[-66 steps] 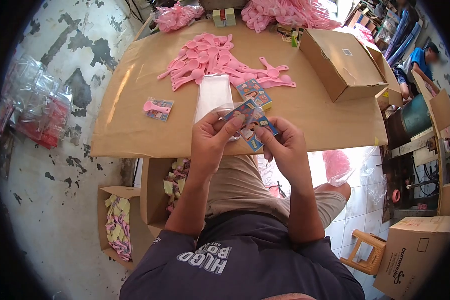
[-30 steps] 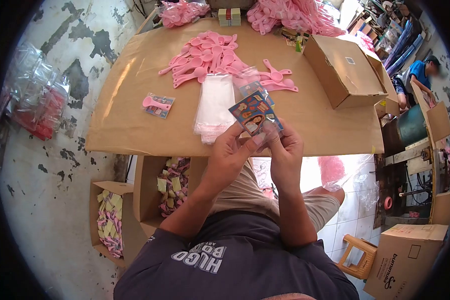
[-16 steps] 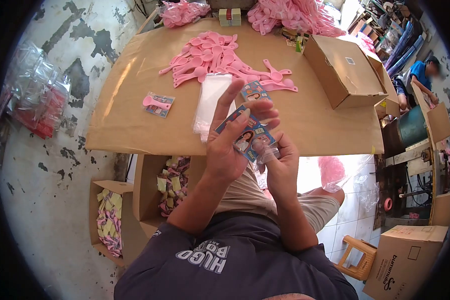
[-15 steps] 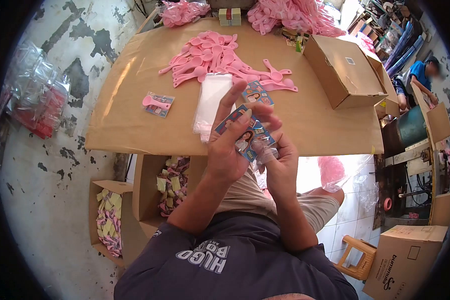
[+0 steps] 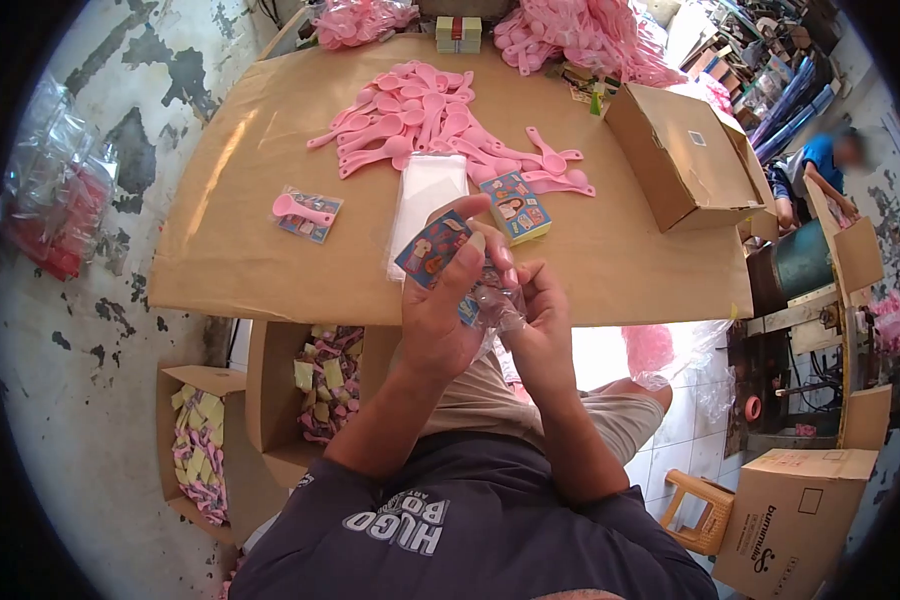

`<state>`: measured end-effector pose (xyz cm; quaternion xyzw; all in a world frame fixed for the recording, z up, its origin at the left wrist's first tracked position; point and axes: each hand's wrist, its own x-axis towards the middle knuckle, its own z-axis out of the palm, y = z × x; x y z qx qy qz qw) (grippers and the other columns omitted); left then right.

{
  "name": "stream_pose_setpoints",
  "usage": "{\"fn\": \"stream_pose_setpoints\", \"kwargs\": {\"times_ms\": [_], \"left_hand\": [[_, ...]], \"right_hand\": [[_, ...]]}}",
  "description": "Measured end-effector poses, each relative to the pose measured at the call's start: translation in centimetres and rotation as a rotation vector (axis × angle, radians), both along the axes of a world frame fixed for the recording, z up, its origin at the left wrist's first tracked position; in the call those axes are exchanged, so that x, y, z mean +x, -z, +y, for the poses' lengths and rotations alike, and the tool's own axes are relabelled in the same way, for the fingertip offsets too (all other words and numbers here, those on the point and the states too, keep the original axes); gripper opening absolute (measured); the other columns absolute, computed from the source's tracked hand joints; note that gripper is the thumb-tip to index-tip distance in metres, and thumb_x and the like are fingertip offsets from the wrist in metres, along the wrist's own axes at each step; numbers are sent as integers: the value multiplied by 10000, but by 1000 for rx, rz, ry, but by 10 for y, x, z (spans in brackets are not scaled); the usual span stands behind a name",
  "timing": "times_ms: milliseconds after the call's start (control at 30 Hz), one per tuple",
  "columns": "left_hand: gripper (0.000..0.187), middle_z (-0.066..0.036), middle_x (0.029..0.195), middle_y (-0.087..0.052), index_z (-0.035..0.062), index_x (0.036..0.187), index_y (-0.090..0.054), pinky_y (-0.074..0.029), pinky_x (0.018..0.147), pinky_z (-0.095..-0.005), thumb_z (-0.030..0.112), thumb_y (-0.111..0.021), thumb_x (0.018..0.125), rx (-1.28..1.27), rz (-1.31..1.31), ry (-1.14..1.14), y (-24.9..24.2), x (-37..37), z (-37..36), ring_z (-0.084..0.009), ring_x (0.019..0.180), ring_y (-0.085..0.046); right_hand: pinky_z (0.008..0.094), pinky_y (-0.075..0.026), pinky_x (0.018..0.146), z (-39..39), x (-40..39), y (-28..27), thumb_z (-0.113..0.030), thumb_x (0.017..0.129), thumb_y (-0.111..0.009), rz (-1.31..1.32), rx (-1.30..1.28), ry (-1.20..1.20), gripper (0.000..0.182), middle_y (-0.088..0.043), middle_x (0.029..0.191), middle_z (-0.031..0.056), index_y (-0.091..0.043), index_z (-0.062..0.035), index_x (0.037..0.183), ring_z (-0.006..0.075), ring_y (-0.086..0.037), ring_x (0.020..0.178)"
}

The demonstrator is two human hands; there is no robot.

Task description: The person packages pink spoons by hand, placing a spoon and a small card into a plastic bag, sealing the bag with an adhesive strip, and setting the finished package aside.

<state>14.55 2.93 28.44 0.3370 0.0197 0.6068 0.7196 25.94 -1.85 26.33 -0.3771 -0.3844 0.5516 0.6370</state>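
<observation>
Blue card [image 5: 433, 250] tilted, printed side up, near side and left of the card stack [image 5: 517, 207]; long axis seems to slant toward the right hand [image 5: 542, 330], part hidden. Left hand [image 5: 445, 310] half-curled, thumb pressing card. Right hand's fingers closed, pinching clear bag [image 5: 500, 306]. Forearms angled inward, hands close together, nearer than card stack.
</observation>
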Motion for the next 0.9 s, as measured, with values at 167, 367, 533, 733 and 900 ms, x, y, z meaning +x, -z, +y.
{"fn": "stream_pose_setpoints", "kwargs": {"times_ms": [167, 367, 533, 733, 900], "left_hand": [[422, -86, 957, -574, 11, 1444, -438, -582, 838, -362, 178, -551, 1073, -56, 35, -5, -1, -5, -4, -165, 856, -608], [316, -39, 894, -583, 28, 1330, -545, -563, 837, -359, 198, -582, 1066, -232, -80, -48, 11, -33, 20, -139, 811, -592], [231, -22, 832, -589, 38, 1220, -619, -558, 828, -332, 185, -631, 1041, -467, -273, -131, 23, -72, 45, -132, 737, -577], [304, -33, 893, -593, 44, 1285, -560, -550, 881, -336, 223, -629, 1049, -323, -103, -232, 13, -61, 22, -133, 800, -590], [373, -35, 928, -603, 52, 1327, -532, -542, 925, -357, 270, -640, 1044, -268, 11, -273, 8, -48, 13, -139, 838, -603]], "right_hand": [[211, -469, 741, 11, -14, 2, 21, 921, -719, -87, 90, 99, 297, -548, 924, -33, -507, -62, 1112, 42, -554, 844], [257, -484, 607, 3, 1, -14, -7, 864, -778, -818, 450, 293, 234, -582, 862, 27, -670, -53, 1067, 101, -570, 693], [311, -500, 556, 5, 17, -28, -36, 837, -791, -1006, 609, 262, 123, -650, 824, 91, -749, -55, 950, 195, -629, 644], [361, -549, 643, 101, 93, -33, -120, 928, -702, -1301, 421, 425, 76, -689, 929, 62, -736, -101, 993, 217, -686, 753], [410, -571, 835, 142, 111, -2, -104, 884, -706, -1622, 615, 273, 226, -673, 1076, 75, -731, -132, 1106, 281, -698, 994]]}}
